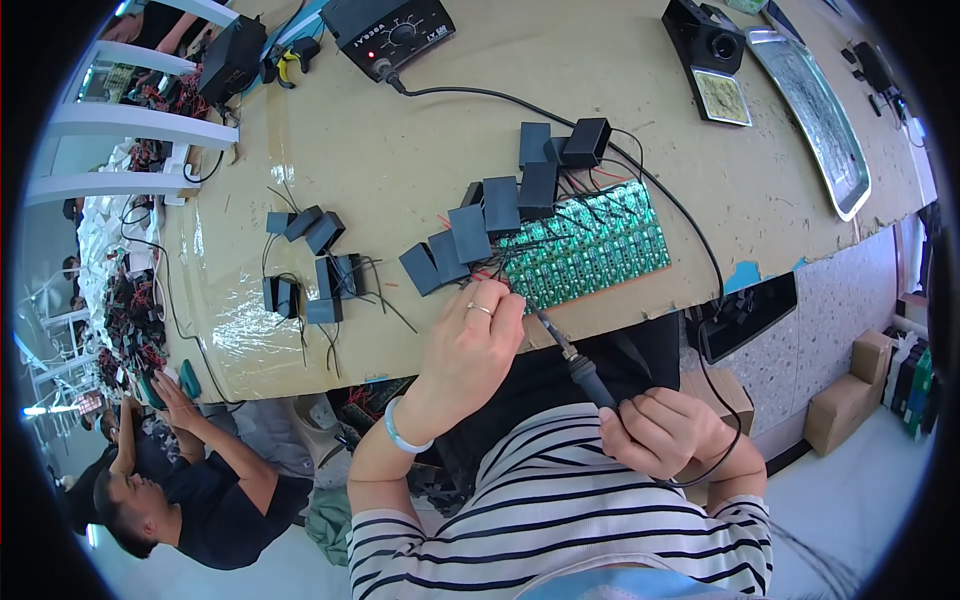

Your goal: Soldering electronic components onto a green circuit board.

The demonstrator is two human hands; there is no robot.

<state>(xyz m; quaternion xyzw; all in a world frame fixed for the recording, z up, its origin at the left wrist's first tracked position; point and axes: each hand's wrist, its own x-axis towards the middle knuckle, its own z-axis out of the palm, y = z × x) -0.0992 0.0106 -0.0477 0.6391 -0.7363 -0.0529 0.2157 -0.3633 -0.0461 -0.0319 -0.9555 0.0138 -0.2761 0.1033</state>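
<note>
Head view: clasping likely light, stiff soldering iron [578, 366], best held by its handle [592, 385], in right grip [655, 432], bunching left grip [475, 335], cannot tell around what, beside circuit board [600, 250].

From the wearer's head, my left fisheye looks down at close range, workbench [330, 130] across the upper half, striped shirt [560, 500] at lower centre.

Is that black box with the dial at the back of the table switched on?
Apparently on: the black box shows a lit red light.
</note>
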